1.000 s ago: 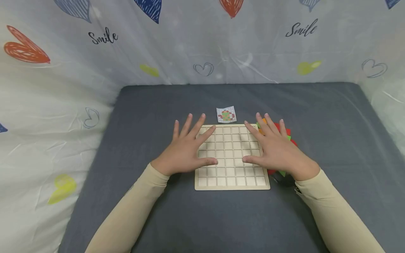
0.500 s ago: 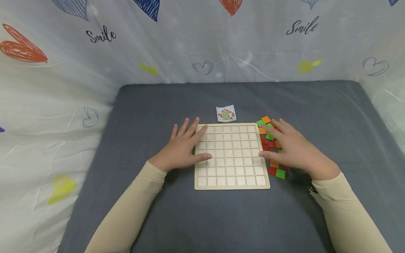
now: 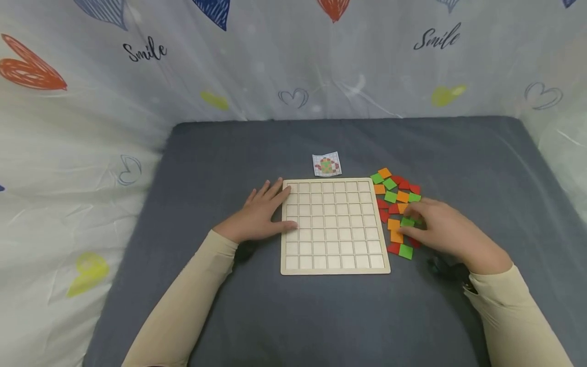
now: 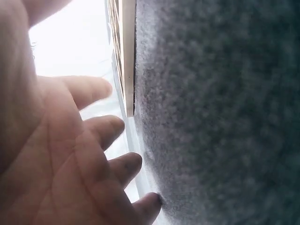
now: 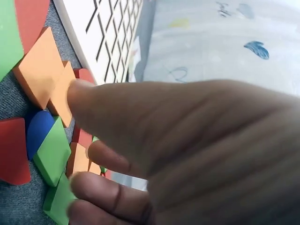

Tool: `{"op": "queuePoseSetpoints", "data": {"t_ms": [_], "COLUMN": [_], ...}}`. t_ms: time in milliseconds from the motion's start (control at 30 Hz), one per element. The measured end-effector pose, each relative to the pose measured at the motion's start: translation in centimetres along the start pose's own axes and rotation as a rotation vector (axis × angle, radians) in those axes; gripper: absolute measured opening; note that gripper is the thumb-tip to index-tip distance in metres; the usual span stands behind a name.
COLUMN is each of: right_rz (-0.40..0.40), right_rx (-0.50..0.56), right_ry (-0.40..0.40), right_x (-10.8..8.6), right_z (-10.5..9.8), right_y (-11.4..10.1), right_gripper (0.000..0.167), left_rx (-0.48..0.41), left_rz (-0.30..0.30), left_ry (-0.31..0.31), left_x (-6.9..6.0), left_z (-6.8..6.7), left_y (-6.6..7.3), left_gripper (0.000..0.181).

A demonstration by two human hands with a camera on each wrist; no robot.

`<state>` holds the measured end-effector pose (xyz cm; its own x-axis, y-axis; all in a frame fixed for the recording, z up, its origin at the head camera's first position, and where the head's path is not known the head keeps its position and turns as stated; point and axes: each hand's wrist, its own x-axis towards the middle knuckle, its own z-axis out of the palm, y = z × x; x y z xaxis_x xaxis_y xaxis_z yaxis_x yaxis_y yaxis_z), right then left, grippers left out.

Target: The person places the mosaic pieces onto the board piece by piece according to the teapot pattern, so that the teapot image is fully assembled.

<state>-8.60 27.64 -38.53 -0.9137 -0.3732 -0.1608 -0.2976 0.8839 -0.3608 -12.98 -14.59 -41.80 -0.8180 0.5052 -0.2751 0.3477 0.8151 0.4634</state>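
Note:
A pale wooden grid board [image 3: 335,270] lies on the dark cloth. At its left edge is my left hand [image 3: 257,216], fingers spread and thumb reaching over the rim; in the left wrist view the palm [image 4: 56,140] faces the board's side [image 4: 127,61]. Over the coloured tiles right of the board hovers my right hand [image 3: 451,234], fingers bent and thumb apart from them. In the right wrist view, its thumb tip is close to an orange tile [image 5: 42,70]. A green tile [image 5: 52,152] and a blue piece [image 5: 38,133] lie between thumb and fingers, not visibly gripped.
Several red, green and orange tiles [image 3: 402,197] lie along the board's right side, some touching it. Behind the board is a small paper card [image 3: 327,164] with a coloured grid picture. A printed curtain [image 3: 257,61] hangs behind the table.
My right hand has moved right, off the board and over the tiles, its fingers bending. My left hand has slid left from over the grid to the board's edge.

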Motion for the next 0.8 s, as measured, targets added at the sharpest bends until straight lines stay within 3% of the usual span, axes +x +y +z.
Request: {"op": "queuePoseSetpoints", "data": {"t_ms": [167,600,800], "right_rz": [-0.011,0.031,-0.002], "right_rx": [0.009,0.035,0.023], "right_ry": [-0.030,-0.080,-0.055], "right_x": [0.01,0.35,0.38], "right_z": [0.17,0.59,0.83], "right_y": [0.50,0.65,0.52], "right_gripper": [0.024,0.018,0.014], "left_rx": [0.002,-0.004,-0.001], "left_rz": [-0.009,-0.013,-0.023], "left_ry": [-0.006,0.000,-0.002], "left_x": [0.14,0.15,0.04], "left_z": [-0.06,-0.20,-0.23], "left_y": [-0.19,-0.15,-0.06], "left_gripper": [0.096,0.093,0.091]}}
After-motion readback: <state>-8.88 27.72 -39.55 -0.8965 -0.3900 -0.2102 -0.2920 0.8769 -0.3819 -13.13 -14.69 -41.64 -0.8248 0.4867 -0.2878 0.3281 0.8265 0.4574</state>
